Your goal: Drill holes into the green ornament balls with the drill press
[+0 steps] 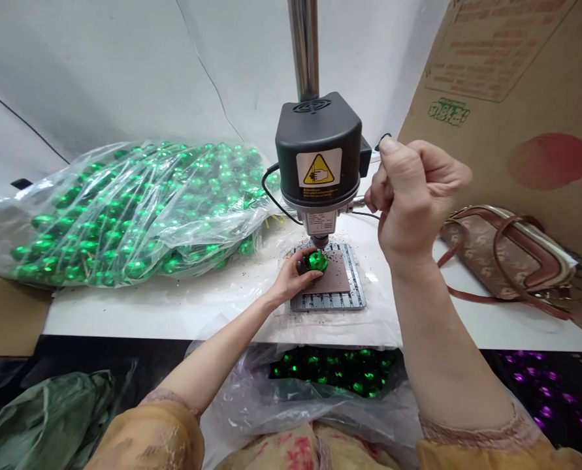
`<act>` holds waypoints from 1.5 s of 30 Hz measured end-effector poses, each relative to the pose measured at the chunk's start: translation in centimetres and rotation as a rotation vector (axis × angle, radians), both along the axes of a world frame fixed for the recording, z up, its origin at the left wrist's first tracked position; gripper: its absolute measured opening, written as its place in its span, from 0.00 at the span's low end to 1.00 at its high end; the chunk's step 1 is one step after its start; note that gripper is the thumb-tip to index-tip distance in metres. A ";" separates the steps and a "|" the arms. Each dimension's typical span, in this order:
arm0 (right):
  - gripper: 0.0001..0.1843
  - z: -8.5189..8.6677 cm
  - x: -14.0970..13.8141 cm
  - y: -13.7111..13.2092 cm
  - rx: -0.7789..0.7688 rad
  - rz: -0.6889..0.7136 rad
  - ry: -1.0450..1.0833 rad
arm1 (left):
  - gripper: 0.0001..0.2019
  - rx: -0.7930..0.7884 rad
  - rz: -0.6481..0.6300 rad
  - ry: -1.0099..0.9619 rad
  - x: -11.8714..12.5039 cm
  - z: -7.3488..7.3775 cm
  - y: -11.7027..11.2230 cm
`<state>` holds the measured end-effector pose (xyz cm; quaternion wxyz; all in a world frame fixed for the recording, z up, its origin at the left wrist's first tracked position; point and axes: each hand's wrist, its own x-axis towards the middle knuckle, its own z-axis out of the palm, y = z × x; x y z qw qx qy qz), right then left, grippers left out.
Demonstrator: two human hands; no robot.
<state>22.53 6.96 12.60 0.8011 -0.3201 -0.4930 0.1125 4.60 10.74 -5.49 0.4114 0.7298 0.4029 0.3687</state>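
A small black bench drill stands on a steel column over a slotted grey base plate. My left hand pinches a shiny green ball and holds it on a brown pad directly under the drill bit. My right hand is closed in a fist around the drill's feed lever at the machine's right side; the lever itself is almost hidden by the fingers.
A big clear bag of green balls lies on the white table at left. Another open bag with green balls sits in my lap. A brown handbag and a cardboard box are at right. Purple balls show lower right.
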 end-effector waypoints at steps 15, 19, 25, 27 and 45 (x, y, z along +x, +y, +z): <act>0.30 0.0 0.0 0.1 -0.015 -0.051 0.000 | 0.27 0.063 -0.011 -0.074 1.8 -0.7 -1.6; 0.30 -0.1 0.1 0.0 -0.014 -0.029 0.006 | 0.29 -0.062 -0.001 -0.157 2.1 -1.2 -1.8; 0.28 -0.6 0.0 -0.6 0.027 -0.017 0.006 | 0.29 -0.045 0.016 -0.184 2.1 -1.8 -1.9; 0.28 -1.1 -0.2 -0.8 0.046 -0.035 0.009 | 0.29 -0.047 0.014 -0.178 2.0 -2.0 -1.9; 0.29 -4.5 -0.3 -0.9 0.269 -0.047 -0.015 | 0.28 -0.061 0.011 -0.176 1.9 -2.5 -1.5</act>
